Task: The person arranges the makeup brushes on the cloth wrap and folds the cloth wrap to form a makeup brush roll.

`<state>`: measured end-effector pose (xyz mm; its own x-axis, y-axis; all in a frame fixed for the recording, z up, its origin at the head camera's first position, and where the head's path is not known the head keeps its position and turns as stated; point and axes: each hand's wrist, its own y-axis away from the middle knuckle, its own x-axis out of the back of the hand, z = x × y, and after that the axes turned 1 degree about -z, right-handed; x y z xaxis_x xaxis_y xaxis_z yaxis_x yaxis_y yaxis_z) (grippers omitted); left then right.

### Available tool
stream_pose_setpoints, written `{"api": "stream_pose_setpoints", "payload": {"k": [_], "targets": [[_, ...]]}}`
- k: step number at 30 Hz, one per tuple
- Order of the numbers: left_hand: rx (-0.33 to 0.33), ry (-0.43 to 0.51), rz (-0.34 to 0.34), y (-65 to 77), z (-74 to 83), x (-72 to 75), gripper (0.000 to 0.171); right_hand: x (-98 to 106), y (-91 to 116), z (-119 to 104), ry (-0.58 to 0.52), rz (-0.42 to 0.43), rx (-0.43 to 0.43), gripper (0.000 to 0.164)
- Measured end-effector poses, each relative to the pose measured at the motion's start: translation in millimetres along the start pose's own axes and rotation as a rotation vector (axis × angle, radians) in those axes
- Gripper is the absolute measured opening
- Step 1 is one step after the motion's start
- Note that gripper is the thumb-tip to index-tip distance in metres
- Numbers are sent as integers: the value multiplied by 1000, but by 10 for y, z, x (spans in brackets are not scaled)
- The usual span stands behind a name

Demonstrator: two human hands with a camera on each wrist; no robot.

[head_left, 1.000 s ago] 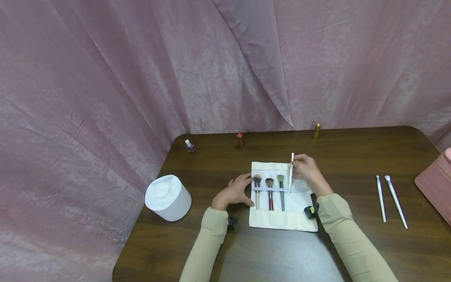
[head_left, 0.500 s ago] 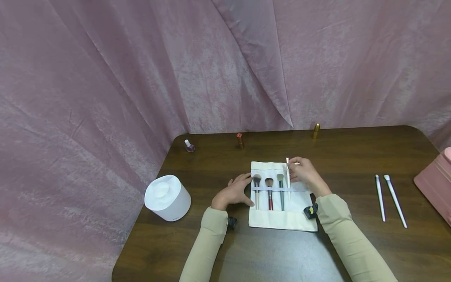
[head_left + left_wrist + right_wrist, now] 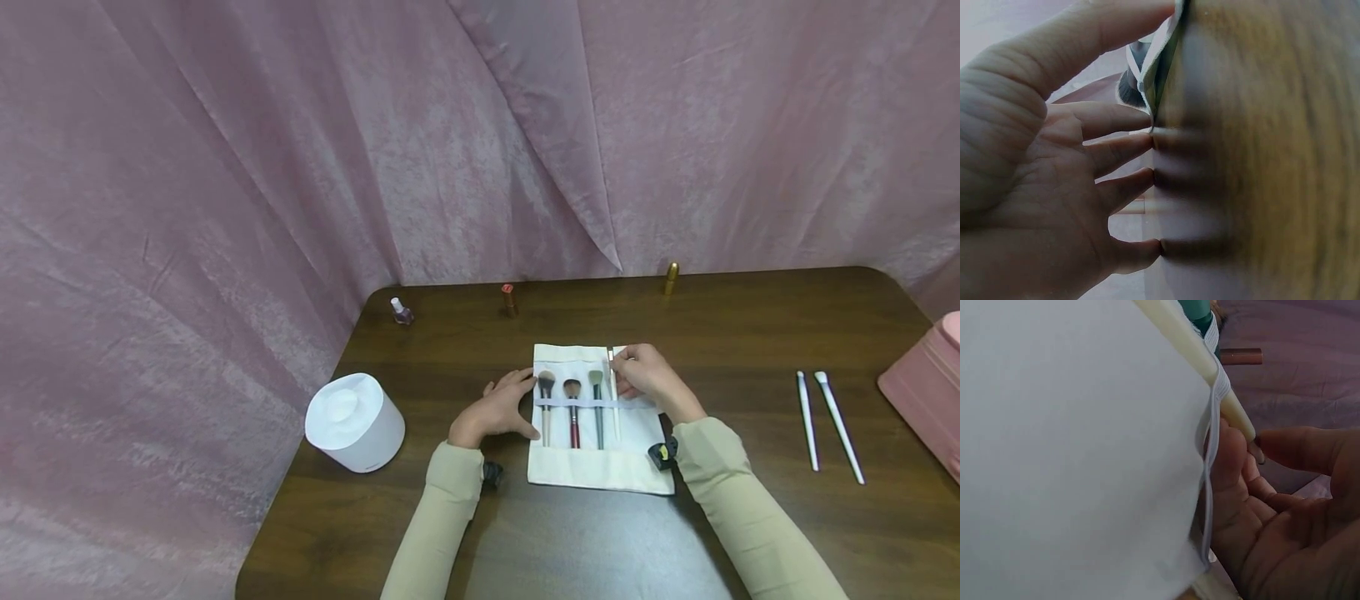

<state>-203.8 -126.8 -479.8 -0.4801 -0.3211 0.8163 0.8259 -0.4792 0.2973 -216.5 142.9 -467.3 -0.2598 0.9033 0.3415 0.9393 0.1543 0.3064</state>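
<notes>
1. Brush (image 3: 617,421), white: lies on the pouch (image 3: 600,471), right of three other brushes (image 3: 575,433), its handle under the strap (image 3: 558,402).
2. Right hand (image 3: 648,372): fingers (image 3: 1232,456) closed in a pinch near the brush's head, which is hard to make out; pouch's upper right part hidden by the hand.
3. Left hand (image 3: 498,411): fingers spread, gripping nothing, tips at the pouch's left edge and on the worktop (image 3: 570,550).
4. Pink bag (image 3: 926,392): cut off at the head view's right edge.

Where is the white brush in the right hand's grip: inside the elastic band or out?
Inside: the right wrist view shows the elastic band crossing over the white brush.
</notes>
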Motion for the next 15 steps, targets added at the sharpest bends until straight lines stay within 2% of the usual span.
{"api": "stream_pose_setpoints", "payload": {"k": [15], "targets": [[19, -1, -1, -9, -8, -16, 94, -24, 24, -34, 100, -19, -19, 19]]}}
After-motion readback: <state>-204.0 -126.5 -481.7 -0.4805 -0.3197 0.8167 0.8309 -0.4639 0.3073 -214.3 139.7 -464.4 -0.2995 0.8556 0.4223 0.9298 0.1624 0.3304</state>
